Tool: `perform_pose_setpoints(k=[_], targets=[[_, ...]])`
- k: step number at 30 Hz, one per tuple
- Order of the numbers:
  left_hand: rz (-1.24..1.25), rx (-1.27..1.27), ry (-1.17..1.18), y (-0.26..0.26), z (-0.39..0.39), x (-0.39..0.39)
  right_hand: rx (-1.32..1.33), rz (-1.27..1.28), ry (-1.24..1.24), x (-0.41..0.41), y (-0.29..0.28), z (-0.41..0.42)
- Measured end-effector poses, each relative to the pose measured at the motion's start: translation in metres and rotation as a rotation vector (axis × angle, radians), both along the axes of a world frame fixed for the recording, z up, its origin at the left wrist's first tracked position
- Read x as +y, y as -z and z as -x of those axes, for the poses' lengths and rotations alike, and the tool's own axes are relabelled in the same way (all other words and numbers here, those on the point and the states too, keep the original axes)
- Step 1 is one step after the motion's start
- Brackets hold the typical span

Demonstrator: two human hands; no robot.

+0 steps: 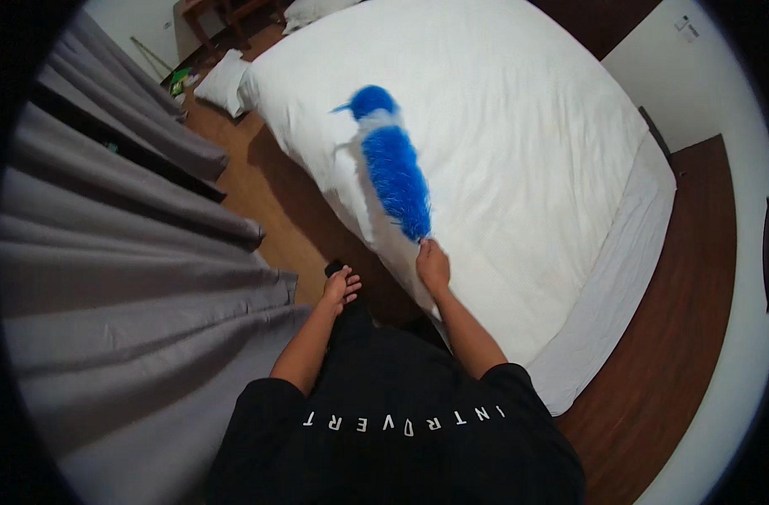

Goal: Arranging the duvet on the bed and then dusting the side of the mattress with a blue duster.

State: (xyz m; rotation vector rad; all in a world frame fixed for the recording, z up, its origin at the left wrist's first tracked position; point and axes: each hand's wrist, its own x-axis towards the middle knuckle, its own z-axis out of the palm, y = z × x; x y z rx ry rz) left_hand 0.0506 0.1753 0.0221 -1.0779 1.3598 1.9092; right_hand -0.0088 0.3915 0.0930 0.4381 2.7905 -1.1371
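My right hand (pixel 433 266) is closed around the near end of a fluffy duster (pixel 395 180), blue with a white band near its far end. The duster stretches away over the left side of a bed with a white sheet (pixel 517 158); whether it touches the sheet I cannot tell. To the left, beside the bed's edge, my left hand (pixel 342 289) is held over the floor with its fingers apart and nothing in it.
Long grey curtains (pixel 138 271) hang at the left, with a strip of wooden floor (pixel 233 142) between them and the bed. A white pillow (pixel 223 83) lies on the floor by the far left corner. Wooden furniture (pixel 217 22) stands beyond. A white wall (pixel 687 82) rises at the right.
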Motion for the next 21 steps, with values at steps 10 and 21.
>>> perform_pose_setpoints(k=[10,21], targets=[[-0.033,0.040,-0.043,0.012,0.085,-0.081,-0.161,-0.308,-0.594,-0.067,-0.001,0.012],[0.026,-0.014,-0.034,-0.024,0.121,-0.148,-0.203,-0.050,-0.086,-0.108,0.032,0.085]])
